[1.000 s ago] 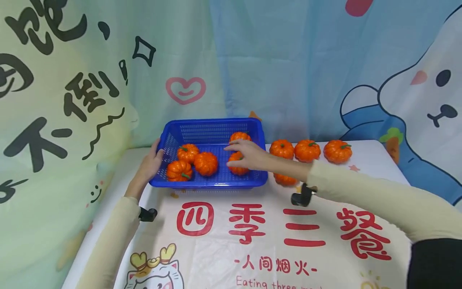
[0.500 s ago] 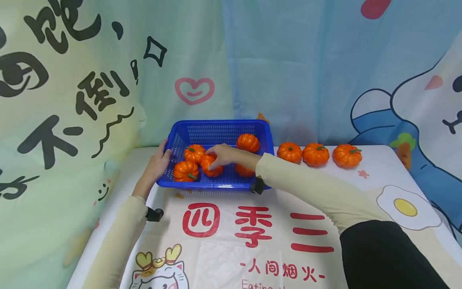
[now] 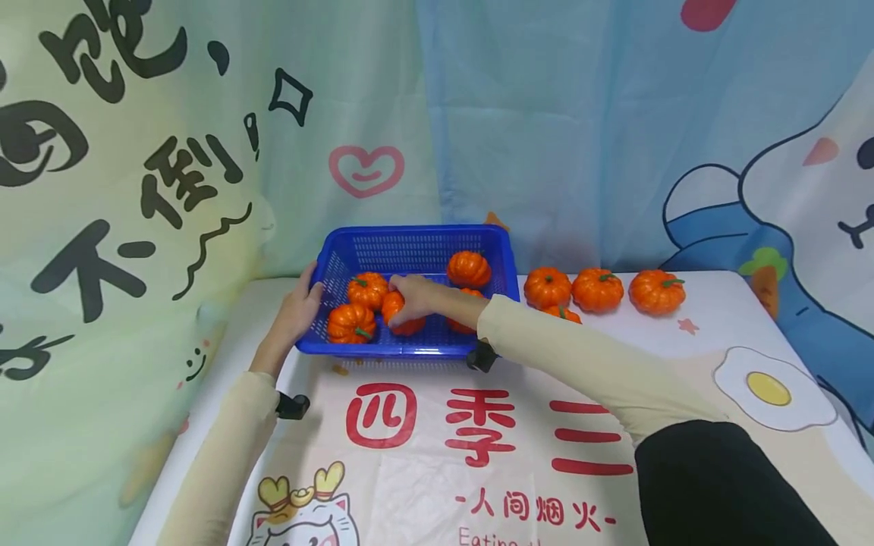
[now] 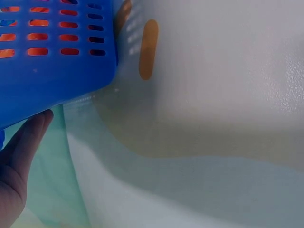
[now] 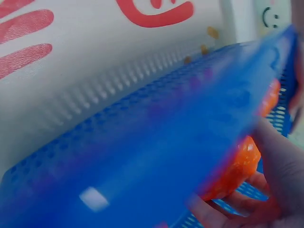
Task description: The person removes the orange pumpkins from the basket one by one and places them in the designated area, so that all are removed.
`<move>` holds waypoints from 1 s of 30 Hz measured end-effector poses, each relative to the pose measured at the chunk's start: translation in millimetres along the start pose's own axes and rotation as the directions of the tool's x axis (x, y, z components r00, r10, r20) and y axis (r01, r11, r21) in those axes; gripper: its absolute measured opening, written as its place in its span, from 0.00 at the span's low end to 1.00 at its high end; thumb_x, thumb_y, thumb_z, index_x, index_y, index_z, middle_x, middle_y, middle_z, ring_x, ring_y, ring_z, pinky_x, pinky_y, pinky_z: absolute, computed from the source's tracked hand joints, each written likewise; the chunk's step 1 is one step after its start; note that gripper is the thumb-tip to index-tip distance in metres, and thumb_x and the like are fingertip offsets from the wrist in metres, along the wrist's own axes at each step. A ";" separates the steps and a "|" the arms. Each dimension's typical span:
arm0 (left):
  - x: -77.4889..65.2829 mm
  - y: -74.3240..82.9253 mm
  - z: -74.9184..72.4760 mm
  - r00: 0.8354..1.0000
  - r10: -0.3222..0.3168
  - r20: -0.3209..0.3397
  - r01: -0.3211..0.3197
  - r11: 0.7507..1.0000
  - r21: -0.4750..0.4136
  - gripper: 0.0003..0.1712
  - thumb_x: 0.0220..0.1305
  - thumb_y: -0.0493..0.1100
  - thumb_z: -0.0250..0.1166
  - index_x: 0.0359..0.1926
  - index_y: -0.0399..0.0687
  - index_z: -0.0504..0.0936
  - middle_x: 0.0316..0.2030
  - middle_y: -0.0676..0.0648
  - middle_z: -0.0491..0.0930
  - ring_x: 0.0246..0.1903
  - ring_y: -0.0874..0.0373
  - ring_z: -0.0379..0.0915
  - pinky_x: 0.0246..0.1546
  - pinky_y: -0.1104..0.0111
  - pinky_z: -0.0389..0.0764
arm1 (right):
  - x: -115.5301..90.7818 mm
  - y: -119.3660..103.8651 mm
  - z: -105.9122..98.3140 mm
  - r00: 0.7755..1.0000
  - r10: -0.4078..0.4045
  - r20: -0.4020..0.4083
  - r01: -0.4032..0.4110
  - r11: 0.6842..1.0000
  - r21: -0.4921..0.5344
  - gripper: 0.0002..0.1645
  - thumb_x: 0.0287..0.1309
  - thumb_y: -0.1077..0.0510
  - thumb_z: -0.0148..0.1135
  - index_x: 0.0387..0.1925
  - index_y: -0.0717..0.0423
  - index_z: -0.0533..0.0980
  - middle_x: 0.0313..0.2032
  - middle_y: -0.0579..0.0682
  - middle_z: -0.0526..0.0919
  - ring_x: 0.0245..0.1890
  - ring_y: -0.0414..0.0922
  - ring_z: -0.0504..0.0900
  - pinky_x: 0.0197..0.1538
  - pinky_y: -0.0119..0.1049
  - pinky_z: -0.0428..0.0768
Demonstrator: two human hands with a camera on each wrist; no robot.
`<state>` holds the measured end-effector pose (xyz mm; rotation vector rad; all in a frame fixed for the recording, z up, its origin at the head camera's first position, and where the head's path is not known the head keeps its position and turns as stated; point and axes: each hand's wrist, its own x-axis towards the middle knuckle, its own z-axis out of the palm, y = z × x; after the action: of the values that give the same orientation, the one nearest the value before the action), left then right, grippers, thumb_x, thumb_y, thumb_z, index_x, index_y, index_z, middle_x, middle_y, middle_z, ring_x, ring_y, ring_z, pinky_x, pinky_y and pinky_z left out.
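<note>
A blue plastic basket [image 3: 410, 350] with slotted walls holds several small orange pumpkins. Inside it, my right hand [image 3: 415, 296] grips a pumpkin [image 3: 403, 326] near the middle; in the right wrist view the thumb and fingers of that hand [image 5: 280, 175] lie round the pumpkin [image 5: 244, 159], partly hidden by the basket wall. Left of it sit two more pumpkins, a front one [image 3: 351, 324] and a rear one [image 3: 368, 291]. My left hand [image 3: 298, 309] rests against the basket's left side, its extended digits touching the blue wall in the left wrist view.
In the basket's right half sit a rear pumpkin [image 3: 469, 269] and another partly behind my right forearm. Outside, to the right, stands a row of pumpkins [image 3: 597, 290], with one more [image 3: 563, 313] half hidden by the sleeve. A printed curtain [image 3: 512, 136] hangs behind the table.
My right hand has moved left from above the right-side pumpkins to the middle one and taken hold of it. The left hand has stayed at the basket's side.
</note>
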<state>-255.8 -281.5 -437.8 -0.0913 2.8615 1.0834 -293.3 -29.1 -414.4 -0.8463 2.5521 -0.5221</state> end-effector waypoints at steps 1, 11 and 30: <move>0.2 1.3 0.9 1.000 0.001 0.001 -0.001 1.000 -0.001 0.34 0.76 0.51 0.35 0.78 0.52 0.40 0.72 0.29 0.54 0.67 0.28 0.58 0.69 0.40 0.57 | -4.6 2.1 -3.3 1.000 0.004 -0.012 -0.004 1.000 0.016 0.39 0.50 0.44 0.71 0.59 0.56 0.67 0.55 0.56 0.79 0.56 0.50 0.78 0.58 0.42 0.78; 0.9 3.7 5.9 1.000 0.019 0.005 -0.019 1.000 -0.016 0.34 0.76 0.51 0.36 0.77 0.51 0.42 0.72 0.29 0.54 0.67 0.28 0.58 0.68 0.41 0.58 | -120.5 14.7 -36.4 0.971 -0.019 -0.238 0.061 0.983 0.171 0.41 0.50 0.41 0.70 0.62 0.49 0.66 0.56 0.50 0.76 0.52 0.48 0.77 0.52 0.46 0.82; -1.1 -0.6 0.2 1.000 0.009 0.011 -0.008 1.000 -0.010 0.34 0.76 0.52 0.34 0.78 0.51 0.40 0.70 0.26 0.55 0.65 0.26 0.59 0.67 0.39 0.58 | -291.9 65.7 5.6 0.938 0.012 -0.347 0.085 0.961 0.262 0.41 0.49 0.44 0.73 0.63 0.48 0.68 0.57 0.53 0.70 0.53 0.51 0.76 0.40 0.32 0.85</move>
<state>-254.7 -281.8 -438.3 -0.0737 2.8500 1.0957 -106.9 201.9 -376.0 -0.7568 2.6829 -1.0959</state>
